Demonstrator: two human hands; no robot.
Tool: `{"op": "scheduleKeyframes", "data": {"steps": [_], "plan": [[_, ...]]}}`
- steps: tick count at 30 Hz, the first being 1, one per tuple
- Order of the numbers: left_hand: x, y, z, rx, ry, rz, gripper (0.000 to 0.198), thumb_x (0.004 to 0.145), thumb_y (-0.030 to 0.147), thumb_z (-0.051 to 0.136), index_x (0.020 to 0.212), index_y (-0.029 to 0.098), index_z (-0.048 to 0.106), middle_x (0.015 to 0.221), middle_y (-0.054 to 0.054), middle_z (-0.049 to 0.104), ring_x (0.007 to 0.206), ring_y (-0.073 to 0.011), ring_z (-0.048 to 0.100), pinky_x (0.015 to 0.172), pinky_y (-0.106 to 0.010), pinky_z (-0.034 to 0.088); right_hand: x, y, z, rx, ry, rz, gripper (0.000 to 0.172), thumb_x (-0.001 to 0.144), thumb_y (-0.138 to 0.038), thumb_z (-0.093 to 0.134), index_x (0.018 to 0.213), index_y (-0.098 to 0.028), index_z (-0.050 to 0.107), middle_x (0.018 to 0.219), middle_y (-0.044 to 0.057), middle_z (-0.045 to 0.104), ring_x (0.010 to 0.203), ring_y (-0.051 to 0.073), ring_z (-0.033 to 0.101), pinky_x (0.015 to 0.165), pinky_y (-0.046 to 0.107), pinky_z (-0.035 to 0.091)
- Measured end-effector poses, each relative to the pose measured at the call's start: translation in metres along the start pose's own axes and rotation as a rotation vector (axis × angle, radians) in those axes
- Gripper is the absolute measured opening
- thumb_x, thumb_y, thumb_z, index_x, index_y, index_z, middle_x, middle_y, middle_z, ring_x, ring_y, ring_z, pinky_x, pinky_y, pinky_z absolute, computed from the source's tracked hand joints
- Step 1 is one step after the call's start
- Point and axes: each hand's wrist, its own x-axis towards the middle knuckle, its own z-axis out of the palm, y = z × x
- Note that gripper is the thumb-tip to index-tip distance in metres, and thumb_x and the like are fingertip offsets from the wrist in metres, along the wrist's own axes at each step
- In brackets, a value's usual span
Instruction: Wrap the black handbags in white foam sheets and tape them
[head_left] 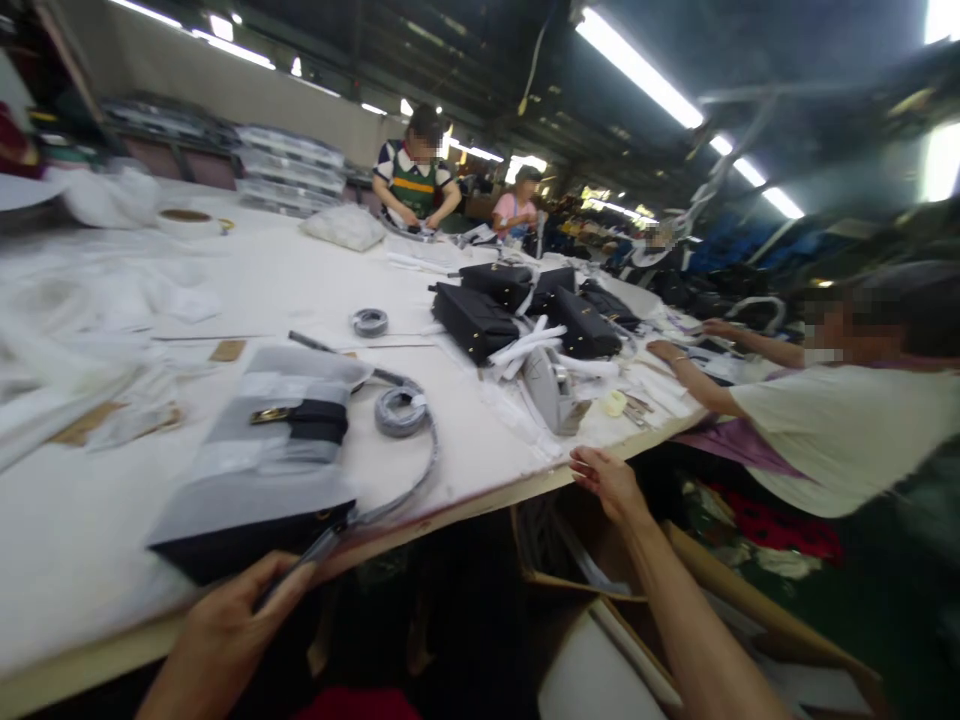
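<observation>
A handbag (pixel 262 440) wrapped in pale tissue lies on the white table, its black side facing the near edge and a gold clasp on a dark strap showing. My left hand (pixel 247 610) is closed around a wrapped strap (pixel 319 550) at the bag's near corner. The strap's long loop curves right over the tabletop, around a grey coil (pixel 400 411). Near the table's front edge, my right hand (pixel 606 480) has its fingers apart, slightly curled, with nothing in them. It is just below a grey tape dispenser (pixel 551 388).
Several black bags (pixel 525 305) and white paper strips lie at the table's middle. One person (pixel 832 420) works at the right, others at the far side. Cardboard boxes (pixel 705 580) stand below the front edge. White wrapping (pixel 67 310) is heaped at left.
</observation>
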Motion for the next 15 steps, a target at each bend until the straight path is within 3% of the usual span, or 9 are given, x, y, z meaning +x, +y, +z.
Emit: {"op": "scheduleKeyframes", "data": {"steps": [4, 8, 11, 15], "plan": [[-0.014, 0.037, -0.006, -0.067, -0.014, -0.044, 0.042, 0.080, 0.058, 0.054, 0.070, 0.019, 0.066, 0.063, 0.002, 0.059, 0.062, -0.0151, 0.053, 0.060, -0.022, 0.041, -0.084, 0.020, 0.054, -0.037, -0.501, 0.112, 0.038, 0.058, -0.042, 0.089, 0.080, -0.014, 0.075, 0.085, 0.011, 0.075, 0.068, 0.018, 0.069, 0.057, 0.025, 0.054], [-0.020, 0.040, -0.004, -0.125, 0.008, -0.068, 0.034, 0.083, 0.049, 0.054, 0.070, 0.018, 0.062, 0.062, 0.003, 0.053, 0.061, -0.0129, 0.047, 0.058, -0.022, 0.037, -0.178, 0.035, 0.123, 0.016, -0.900, 0.236, 0.041, 0.063, -0.049, 0.087, 0.081, -0.014, 0.075, 0.082, 0.011, 0.075, 0.066, 0.018, 0.068, 0.058, 0.027, 0.055], [-0.027, 0.037, -0.006, -0.147, -0.002, -0.079, 0.033, 0.083, 0.047, 0.054, 0.072, 0.018, 0.062, 0.064, 0.003, 0.056, 0.062, -0.0131, 0.048, 0.059, -0.023, 0.037, -0.219, 0.043, 0.162, 0.096, -0.979, 0.284, 0.044, 0.063, -0.053, 0.085, 0.078, -0.014, 0.073, 0.077, 0.009, 0.074, 0.062, 0.016, 0.067, 0.055, 0.024, 0.054], [-0.031, 0.035, -0.009, -0.168, -0.023, -0.075, 0.033, 0.083, 0.047, 0.054, 0.071, 0.018, 0.061, 0.066, 0.002, 0.058, 0.065, -0.0140, 0.050, 0.061, -0.023, 0.038, -0.233, 0.059, 0.191, 0.082, -0.872, 0.314, 0.050, 0.056, -0.057, 0.086, 0.070, -0.013, 0.068, 0.066, 0.005, 0.070, 0.052, 0.012, 0.062, 0.045, 0.020, 0.050]]}}
